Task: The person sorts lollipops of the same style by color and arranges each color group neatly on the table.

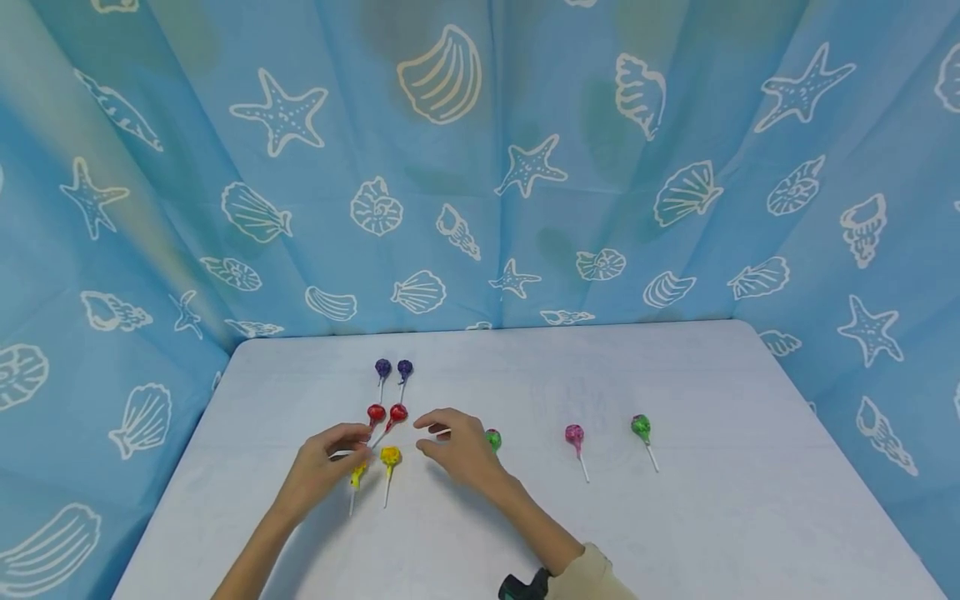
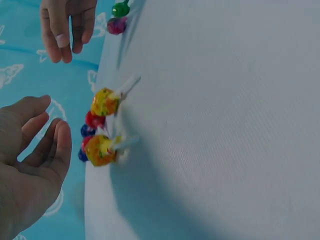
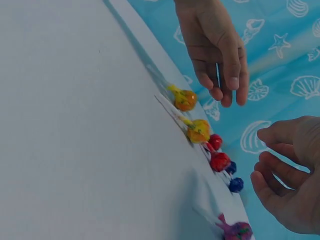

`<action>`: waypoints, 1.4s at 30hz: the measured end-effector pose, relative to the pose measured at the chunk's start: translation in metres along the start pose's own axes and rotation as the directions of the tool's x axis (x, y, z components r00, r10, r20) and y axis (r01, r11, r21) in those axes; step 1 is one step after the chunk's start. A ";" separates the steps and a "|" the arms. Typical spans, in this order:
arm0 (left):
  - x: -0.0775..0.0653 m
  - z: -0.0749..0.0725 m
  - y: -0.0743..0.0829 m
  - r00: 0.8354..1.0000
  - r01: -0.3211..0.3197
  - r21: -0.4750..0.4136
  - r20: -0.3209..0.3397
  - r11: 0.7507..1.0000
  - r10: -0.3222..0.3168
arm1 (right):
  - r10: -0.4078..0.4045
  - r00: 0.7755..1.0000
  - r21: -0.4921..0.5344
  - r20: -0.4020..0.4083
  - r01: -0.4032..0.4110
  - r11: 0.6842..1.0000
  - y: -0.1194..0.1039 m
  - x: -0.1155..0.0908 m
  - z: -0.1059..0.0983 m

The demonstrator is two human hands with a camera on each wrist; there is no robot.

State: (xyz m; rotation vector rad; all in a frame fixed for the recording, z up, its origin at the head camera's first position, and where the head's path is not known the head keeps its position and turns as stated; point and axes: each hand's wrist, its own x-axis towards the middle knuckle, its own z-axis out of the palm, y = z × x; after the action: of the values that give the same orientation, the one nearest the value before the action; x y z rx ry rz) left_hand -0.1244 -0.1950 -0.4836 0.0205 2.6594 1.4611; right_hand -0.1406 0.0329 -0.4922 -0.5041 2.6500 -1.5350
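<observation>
My left hand (image 1: 326, 462) hovers over the left group of lollipops, fingers loosely bent with nothing between them in the left wrist view. Beneath it is a yellow lollipop (image 1: 357, 475), partly covered, with a second yellow lollipop (image 1: 390, 456) just to the right. Two red lollipops, one left (image 1: 376, 414) and one right (image 1: 397, 412), lie beyond its fingertips. My right hand (image 1: 461, 450) is held above the table, right of the reds, its fingers relaxed and holding nothing. A green-looking lollipop (image 1: 492, 439) shows partly behind it.
Two purple lollipops, left (image 1: 383, 367) and right (image 1: 405, 367), lie farthest back in the group. A pink lollipop (image 1: 574, 434) and a green lollipop (image 1: 641, 426) lie apart on the right. The white table (image 1: 720, 517) ends at a blue shell-patterned curtain (image 1: 465, 150).
</observation>
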 end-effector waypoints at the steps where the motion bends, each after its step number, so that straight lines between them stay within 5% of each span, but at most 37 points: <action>1: 0.000 0.002 0.002 1.000 -0.011 -0.012 0.006 1.000 0.011 | -0.006 1.000 -0.001 -0.004 0.006 1.000 0.001 -0.002 -0.004; 12: 0.005 0.022 0.015 0.985 -0.153 -0.082 0.062 0.985 0.159 | -0.041 0.997 0.042 -0.069 0.044 0.998 0.027 -0.025 -0.054; 20: 0.007 0.038 0.022 0.965 -0.231 -0.182 0.086 0.956 0.250 | 0.060 0.985 0.000 -0.163 -0.061 0.998 0.046 -0.049 -0.088; 27: 0.013 0.055 0.027 0.951 -0.279 -0.194 0.083 0.941 0.299 | 0.070 0.975 -0.069 -0.211 -0.087 0.994 0.062 -0.061 -0.122; 33: 0.019 0.071 0.030 0.955 -0.279 -0.110 0.072 0.954 0.288 | 0.106 0.965 -0.081 -0.239 -0.129 0.988 0.080 -0.068 -0.141; 42: 0.026 0.091 0.031 0.964 -0.237 -0.095 0.099 0.967 0.247 | 0.162 0.958 -0.071 -0.238 -0.183 0.980 0.103 -0.070 -0.148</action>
State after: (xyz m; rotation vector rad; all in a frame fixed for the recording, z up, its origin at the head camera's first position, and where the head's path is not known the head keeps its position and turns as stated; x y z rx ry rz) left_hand -0.1420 -0.1001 -0.5082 0.4220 2.5786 1.5846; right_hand -0.1294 0.2250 -0.5130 -0.0952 2.8561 -1.5084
